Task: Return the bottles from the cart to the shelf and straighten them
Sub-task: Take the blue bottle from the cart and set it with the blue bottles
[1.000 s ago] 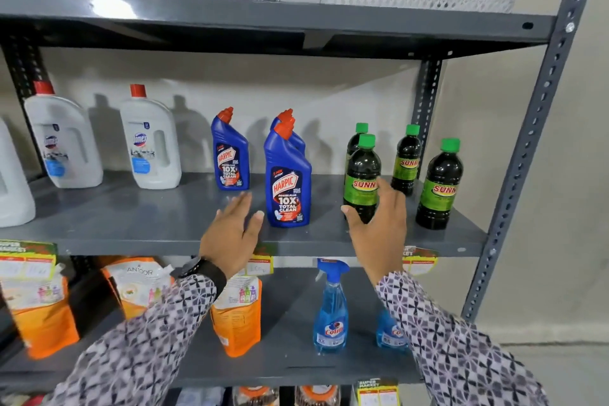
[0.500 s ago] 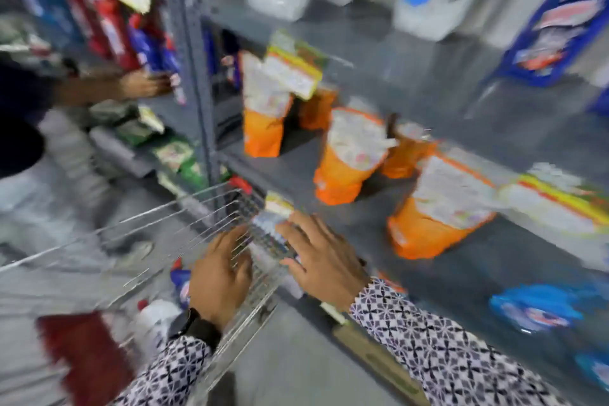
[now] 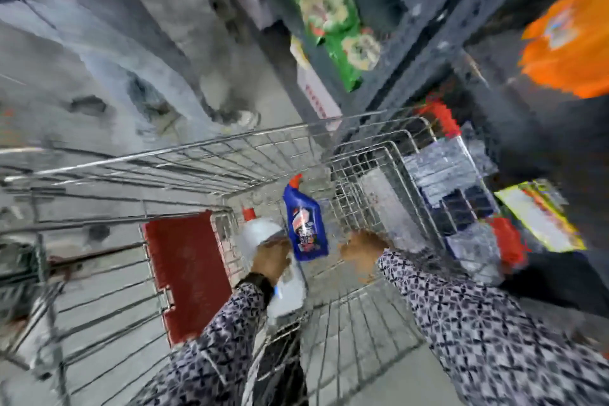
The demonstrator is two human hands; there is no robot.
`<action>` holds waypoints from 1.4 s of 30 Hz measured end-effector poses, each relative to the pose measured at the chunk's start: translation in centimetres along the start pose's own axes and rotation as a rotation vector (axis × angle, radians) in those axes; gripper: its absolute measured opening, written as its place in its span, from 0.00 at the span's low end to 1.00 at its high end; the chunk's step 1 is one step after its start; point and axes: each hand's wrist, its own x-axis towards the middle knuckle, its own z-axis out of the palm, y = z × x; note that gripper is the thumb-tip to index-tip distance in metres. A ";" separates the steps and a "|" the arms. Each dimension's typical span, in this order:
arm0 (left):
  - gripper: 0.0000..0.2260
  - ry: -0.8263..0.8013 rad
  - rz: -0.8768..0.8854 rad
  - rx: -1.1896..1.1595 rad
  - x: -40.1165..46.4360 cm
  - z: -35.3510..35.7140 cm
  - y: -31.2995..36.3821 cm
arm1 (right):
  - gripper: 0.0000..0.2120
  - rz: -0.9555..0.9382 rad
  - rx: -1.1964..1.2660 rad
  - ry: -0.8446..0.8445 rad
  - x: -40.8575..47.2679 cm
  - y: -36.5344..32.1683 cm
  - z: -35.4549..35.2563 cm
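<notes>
Reaching down into the cart (image 3: pixel 230 155), I have both hands low among the wires. My left hand (image 3: pixel 268 260) sits on the white bottle (image 3: pixel 263 234), just under its red cap, with the fingers curled over its shoulder; through the blur I cannot tell whether that grip has clenched or is only resting there. My right hand (image 3: pixel 361 245) is beside the blue bottle (image 3: pixel 304 224), near its lower edge, fingers bent, and I cannot tell whether it touches the bottle or holds anything at all.

Both bottles lie inside the cart's basket: the white one on its side next to the red flap (image 3: pixel 186 270), the blue one just right of it with its red spout pointing away from me. No other bottle shows clearly in the basket, though the motion smear may hide something.

As for progress, I judge these two are left to carry back, so the task is not finished. After lifting them they must go up onto the shelf (image 3: pixel 412 26) to my right and be set upright and in line. How the shelf's rows stand is not visible from here; only orange pouches (image 3: pixel 570 43) and green packs (image 3: pixel 333 23) show at its edge.
</notes>
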 end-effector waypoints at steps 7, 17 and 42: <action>0.16 -0.048 0.032 0.270 7.0 1.7 3.3 | 0.12 0.208 0.313 0.051 9.5 -1.4 4.3; 0.14 -0.023 0.063 0.153 4.8 1.7 3.6 | 0.23 0.084 0.568 0.078 7.7 -1.6 3.9; 0.25 -0.815 1.341 0.116 -56.6 22.0 5.1 | 0.16 -0.402 1.138 1.499 -61.9 20.2 4.8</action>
